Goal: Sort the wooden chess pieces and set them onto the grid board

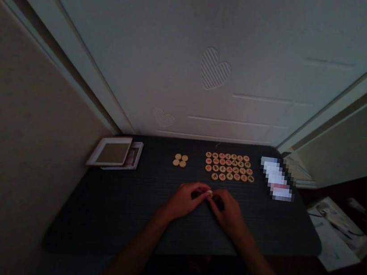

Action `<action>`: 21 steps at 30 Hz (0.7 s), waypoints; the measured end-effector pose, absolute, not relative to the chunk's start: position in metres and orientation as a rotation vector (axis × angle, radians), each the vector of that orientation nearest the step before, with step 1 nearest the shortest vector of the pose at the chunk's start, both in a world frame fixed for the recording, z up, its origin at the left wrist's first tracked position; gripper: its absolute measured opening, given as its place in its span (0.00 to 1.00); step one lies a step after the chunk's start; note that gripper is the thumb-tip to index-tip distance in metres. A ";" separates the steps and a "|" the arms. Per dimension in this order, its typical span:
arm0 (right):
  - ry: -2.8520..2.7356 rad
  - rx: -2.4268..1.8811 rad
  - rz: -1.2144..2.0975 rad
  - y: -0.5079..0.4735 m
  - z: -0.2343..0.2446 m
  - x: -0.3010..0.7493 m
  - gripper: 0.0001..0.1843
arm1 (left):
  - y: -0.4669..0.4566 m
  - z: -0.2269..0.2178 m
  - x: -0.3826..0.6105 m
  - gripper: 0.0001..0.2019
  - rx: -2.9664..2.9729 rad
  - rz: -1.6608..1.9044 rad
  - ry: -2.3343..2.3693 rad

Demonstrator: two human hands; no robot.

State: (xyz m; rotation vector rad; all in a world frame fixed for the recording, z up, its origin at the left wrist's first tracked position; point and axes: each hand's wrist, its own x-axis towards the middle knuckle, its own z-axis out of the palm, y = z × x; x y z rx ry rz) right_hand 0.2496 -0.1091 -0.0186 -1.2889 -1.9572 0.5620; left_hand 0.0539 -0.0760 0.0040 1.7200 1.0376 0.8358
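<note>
Fingers: left hand (182,201) and right hand (228,214) grasp a small round wooden disc (209,193) between fingertips (disc mostly hidden).
Position: above the dark table (118,219), near the rows of discs (228,167).
Risk: a loose pinch could drop the disc into those rows, scattering them.

Disc (209,193) mostly hidden by fingers (201,190)
</note>
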 end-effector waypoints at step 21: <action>-1.895 -1.221 0.553 -0.110 -0.018 0.250 0.13 | -0.077 0.004 0.053 0.13 1.615 0.819 0.965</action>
